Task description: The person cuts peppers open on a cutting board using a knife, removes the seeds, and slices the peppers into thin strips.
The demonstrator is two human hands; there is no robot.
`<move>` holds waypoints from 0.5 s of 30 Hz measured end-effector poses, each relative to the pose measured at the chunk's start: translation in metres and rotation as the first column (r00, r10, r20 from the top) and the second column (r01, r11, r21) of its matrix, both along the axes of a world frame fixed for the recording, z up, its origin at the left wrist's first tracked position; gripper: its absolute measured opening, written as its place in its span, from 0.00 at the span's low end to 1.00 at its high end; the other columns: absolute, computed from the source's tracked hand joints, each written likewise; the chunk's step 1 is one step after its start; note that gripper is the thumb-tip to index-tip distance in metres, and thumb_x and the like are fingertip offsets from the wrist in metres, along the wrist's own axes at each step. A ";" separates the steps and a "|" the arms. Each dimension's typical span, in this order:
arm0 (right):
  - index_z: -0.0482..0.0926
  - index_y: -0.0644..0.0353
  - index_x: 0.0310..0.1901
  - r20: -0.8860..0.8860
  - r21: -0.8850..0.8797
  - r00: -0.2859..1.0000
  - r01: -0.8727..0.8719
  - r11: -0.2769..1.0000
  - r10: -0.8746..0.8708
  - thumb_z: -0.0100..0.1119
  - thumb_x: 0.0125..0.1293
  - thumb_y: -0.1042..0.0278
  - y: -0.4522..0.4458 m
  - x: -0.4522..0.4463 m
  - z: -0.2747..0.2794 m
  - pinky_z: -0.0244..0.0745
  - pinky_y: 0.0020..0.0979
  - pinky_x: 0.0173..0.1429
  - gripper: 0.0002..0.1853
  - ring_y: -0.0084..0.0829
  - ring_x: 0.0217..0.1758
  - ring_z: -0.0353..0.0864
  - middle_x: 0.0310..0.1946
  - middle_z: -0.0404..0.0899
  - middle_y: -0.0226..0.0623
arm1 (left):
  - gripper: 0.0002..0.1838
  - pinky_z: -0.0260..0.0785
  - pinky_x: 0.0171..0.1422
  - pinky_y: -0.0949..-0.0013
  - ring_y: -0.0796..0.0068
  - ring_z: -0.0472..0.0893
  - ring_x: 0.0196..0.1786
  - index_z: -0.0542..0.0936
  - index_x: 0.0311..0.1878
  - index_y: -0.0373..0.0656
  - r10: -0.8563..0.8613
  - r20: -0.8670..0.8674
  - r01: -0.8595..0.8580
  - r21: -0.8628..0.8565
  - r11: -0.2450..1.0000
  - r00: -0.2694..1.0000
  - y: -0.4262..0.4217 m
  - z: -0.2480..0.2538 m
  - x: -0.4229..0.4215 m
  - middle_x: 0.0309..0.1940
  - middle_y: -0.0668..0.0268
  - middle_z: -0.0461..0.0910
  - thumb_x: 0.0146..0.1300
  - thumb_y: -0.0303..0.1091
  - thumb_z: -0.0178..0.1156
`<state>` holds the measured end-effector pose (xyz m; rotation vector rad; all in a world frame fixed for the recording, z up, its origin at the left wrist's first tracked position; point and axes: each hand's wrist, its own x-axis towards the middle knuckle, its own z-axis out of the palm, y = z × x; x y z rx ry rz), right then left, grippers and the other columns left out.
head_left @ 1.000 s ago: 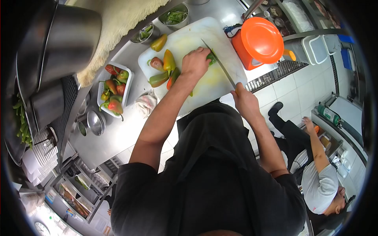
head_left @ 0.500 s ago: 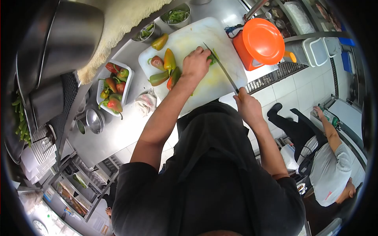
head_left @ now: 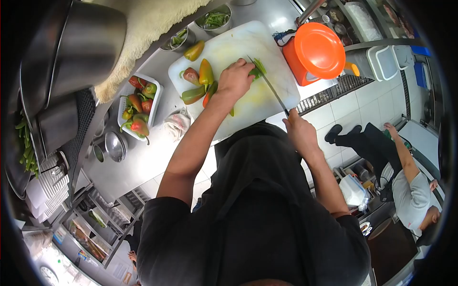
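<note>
My right hand (head_left: pixel 301 128) is closed round the handle of a long kitchen knife (head_left: pixel 273 88), whose blade slants up and left across the white cutting board (head_left: pixel 267 102). Beside the blade, the curled fingers of my left hand (head_left: pixel 235 80) press on a green pepper (head_left: pixel 253 74), mostly hidden beneath them. Thin green strips (head_left: pixel 259 66) lie on the blade's far side. Left of my left hand rest several whole peppers, among them a yellow-green pepper (head_left: pixel 206 71), a reddish pepper (head_left: pixel 191 75) and a green pepper (head_left: pixel 192 95).
A white basket (head_left: pixel 156 102) of peppers stands left of the board, near a crumpled cloth (head_left: pixel 176 125). Metal containers (head_left: pixel 229 25) with cut greens are behind the board. An orange bucket (head_left: pixel 298 62) stands at its right. Another person (head_left: pixel 412 195) is at the far right.
More green strips show beyond the blade. The knife and both hands have shifted only slightly. The person at right has moved toward the lower right.
</note>
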<state>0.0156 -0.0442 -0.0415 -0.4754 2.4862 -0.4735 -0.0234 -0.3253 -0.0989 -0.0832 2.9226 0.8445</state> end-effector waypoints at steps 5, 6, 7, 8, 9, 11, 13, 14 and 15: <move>0.70 0.62 0.49 -0.029 -0.043 1.000 0.007 0.999 -0.008 0.60 0.82 0.59 -0.011 -0.001 -0.025 0.81 0.62 0.40 0.14 0.64 0.36 0.88 0.31 0.87 0.59 | 0.18 0.80 0.65 0.52 0.53 0.86 0.59 0.86 0.63 0.47 -0.014 0.019 0.014 0.013 1.000 1.000 -0.001 0.003 0.000 0.56 0.61 0.84 0.71 0.35 0.70; 0.70 0.62 0.49 -0.026 -0.044 1.000 0.001 0.999 -0.002 0.60 0.82 0.59 -0.014 -0.004 -0.026 0.81 0.61 0.41 0.14 0.64 0.36 0.88 0.31 0.87 0.59 | 0.18 0.80 0.65 0.52 0.53 0.86 0.59 0.87 0.62 0.47 -0.014 0.021 0.014 0.008 1.000 1.000 -0.001 0.003 -0.001 0.56 0.61 0.84 0.71 0.35 0.70; 0.70 0.62 0.49 -0.024 -0.046 1.000 -0.004 0.999 0.003 0.60 0.82 0.59 -0.017 -0.007 -0.028 0.81 0.61 0.41 0.14 0.64 0.36 0.88 0.31 0.87 0.59 | 0.18 0.80 0.65 0.52 0.53 0.86 0.60 0.87 0.62 0.47 -0.016 0.024 0.016 0.003 1.000 1.000 0.000 0.003 -0.001 0.56 0.61 0.84 0.71 0.35 0.70; 0.70 0.62 0.49 -0.024 -0.049 1.000 -0.008 0.999 0.007 0.60 0.82 0.59 -0.018 -0.010 -0.028 0.81 0.61 0.41 0.14 0.64 0.36 0.88 0.31 0.87 0.59 | 0.18 0.80 0.65 0.52 0.53 0.85 0.60 0.87 0.62 0.47 -0.011 0.030 0.011 0.005 1.000 0.999 -0.001 0.004 -0.002 0.56 0.61 0.84 0.70 0.34 0.71; 0.70 0.62 0.49 -0.035 -0.053 0.999 -0.014 0.998 0.012 0.60 0.82 0.59 -0.016 -0.010 -0.025 0.81 0.61 0.41 0.14 0.64 0.37 0.88 0.31 0.87 0.58 | 0.18 0.80 0.66 0.52 0.54 0.85 0.61 0.87 0.61 0.46 -0.007 0.036 0.007 0.010 1.000 0.999 0.000 0.005 -0.002 0.55 0.60 0.84 0.69 0.34 0.71; 0.70 0.62 0.50 -0.055 -0.057 0.998 -0.029 0.998 0.026 0.60 0.82 0.59 -0.008 -0.006 -0.016 0.81 0.61 0.41 0.14 0.64 0.37 0.88 0.32 0.87 0.58 | 0.18 0.80 0.66 0.52 0.54 0.85 0.61 0.87 0.61 0.46 -0.001 0.035 0.001 0.010 1.000 0.999 0.001 0.004 -0.002 0.55 0.60 0.84 0.69 0.33 0.71; 0.70 0.62 0.50 0.001 -0.017 1.000 -0.014 1.000 0.014 0.59 0.83 0.58 -0.001 0.002 -0.005 0.81 0.62 0.42 0.14 0.65 0.37 0.88 0.32 0.87 0.59 | 0.18 0.80 0.65 0.52 0.53 0.85 0.61 0.87 0.62 0.46 0.006 0.025 -0.006 0.004 1.000 1.000 0.001 0.002 0.000 0.56 0.61 0.84 0.70 0.34 0.71; 0.70 0.62 0.50 0.029 0.003 1.000 -0.008 1.000 0.008 0.59 0.83 0.58 0.001 0.004 -0.002 0.80 0.62 0.42 0.14 0.65 0.37 0.88 0.33 0.87 0.59 | 0.18 0.80 0.65 0.52 0.53 0.85 0.61 0.87 0.62 0.46 0.008 0.017 -0.008 0.010 1.000 1.000 0.002 0.001 0.001 0.56 0.61 0.84 0.70 0.34 0.71; 0.70 0.62 0.50 0.028 0.013 1.000 0.002 1.000 -0.002 0.59 0.83 0.58 0.000 0.005 -0.007 0.80 0.62 0.42 0.15 0.65 0.37 0.88 0.33 0.87 0.59 | 0.18 0.80 0.66 0.52 0.53 0.85 0.61 0.87 0.62 0.46 0.011 0.009 -0.011 0.016 1.000 1.000 0.001 0.000 0.001 0.56 0.61 0.84 0.70 0.34 0.71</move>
